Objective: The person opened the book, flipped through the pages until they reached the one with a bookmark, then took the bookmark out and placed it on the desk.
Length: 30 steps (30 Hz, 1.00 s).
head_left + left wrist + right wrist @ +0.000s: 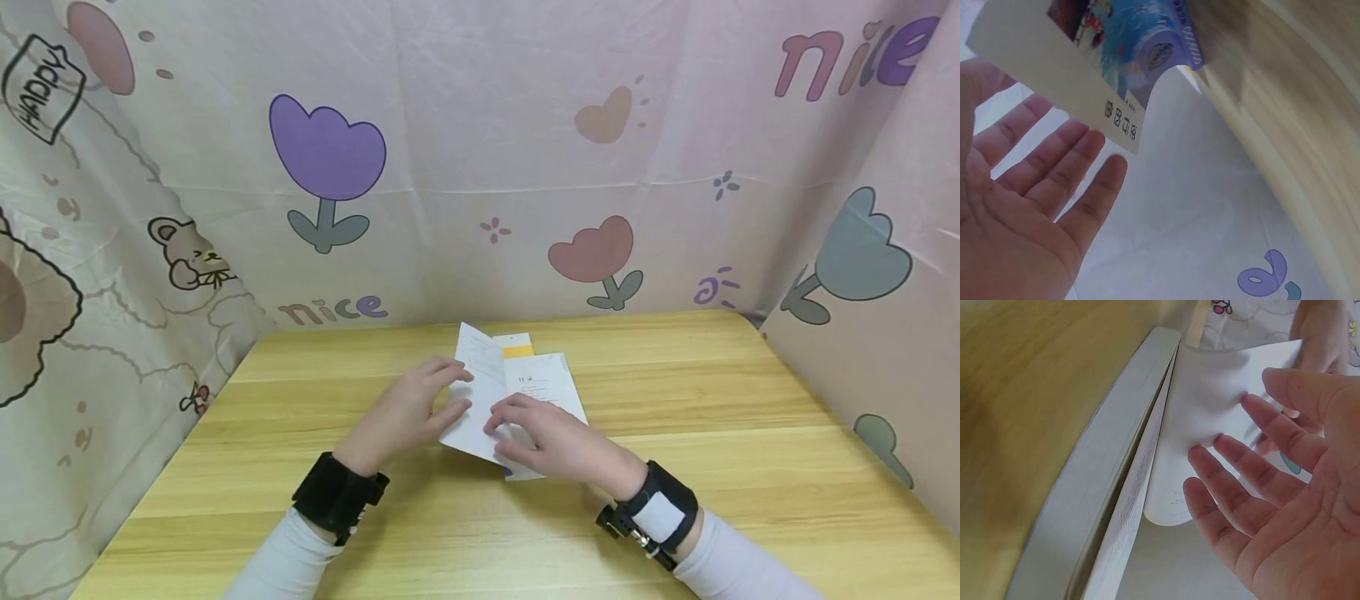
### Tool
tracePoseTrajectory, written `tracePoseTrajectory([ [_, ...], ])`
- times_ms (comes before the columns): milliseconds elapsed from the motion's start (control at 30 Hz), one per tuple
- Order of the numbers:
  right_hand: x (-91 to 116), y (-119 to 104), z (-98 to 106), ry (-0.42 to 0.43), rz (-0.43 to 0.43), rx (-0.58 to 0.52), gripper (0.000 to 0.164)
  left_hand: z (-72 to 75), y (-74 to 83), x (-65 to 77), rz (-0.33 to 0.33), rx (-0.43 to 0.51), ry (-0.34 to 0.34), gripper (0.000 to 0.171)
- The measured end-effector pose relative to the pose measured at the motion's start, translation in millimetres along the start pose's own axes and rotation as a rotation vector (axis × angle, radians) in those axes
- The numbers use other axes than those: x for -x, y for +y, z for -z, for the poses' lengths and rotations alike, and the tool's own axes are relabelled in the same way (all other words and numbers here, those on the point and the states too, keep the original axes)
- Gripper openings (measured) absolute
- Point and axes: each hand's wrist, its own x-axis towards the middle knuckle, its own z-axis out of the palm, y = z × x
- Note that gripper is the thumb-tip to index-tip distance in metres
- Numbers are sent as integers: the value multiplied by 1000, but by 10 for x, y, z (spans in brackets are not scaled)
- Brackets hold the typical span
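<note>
— Pale sleeves (288,558) and black wrist straps (330,492) come nearest. Beyond them, what are your hands doing?
— Both are loosely spread, gripping nothing. Your left hand (401,417) is beside the raised cover (480,404); your right hand (558,437) seemingly touches its inner side, likely so it cannot fall shut.
— And the book (551,379)?
— Mid-tabletop (690,400), open, print upward, presumably for viewing.

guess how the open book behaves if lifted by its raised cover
The raised cover would probably bend, since it curves in the left wrist view. The open book may hang heavy, given its thick page block.
</note>
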Motion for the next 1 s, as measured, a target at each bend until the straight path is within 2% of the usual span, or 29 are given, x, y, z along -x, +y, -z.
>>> tracePoseTrajectory([
  [233, 8, -39, -21, -40, 32, 35, 23, -82, -46, 27, -28, -36, -76, 33],
  [400, 10, -45, -36, -44, 66, 54, 17, -119, -70, 51, 20, -20, -155, 36],
  [600, 8, -45, -58, -40, 112, 65, 12, -164, -110, 90, 64, -9, -210, 40],
  [1000, 17, -28, -92, -70, 125, 51, 11, -243, -159, 147, 164, 22, -349, 51],
])
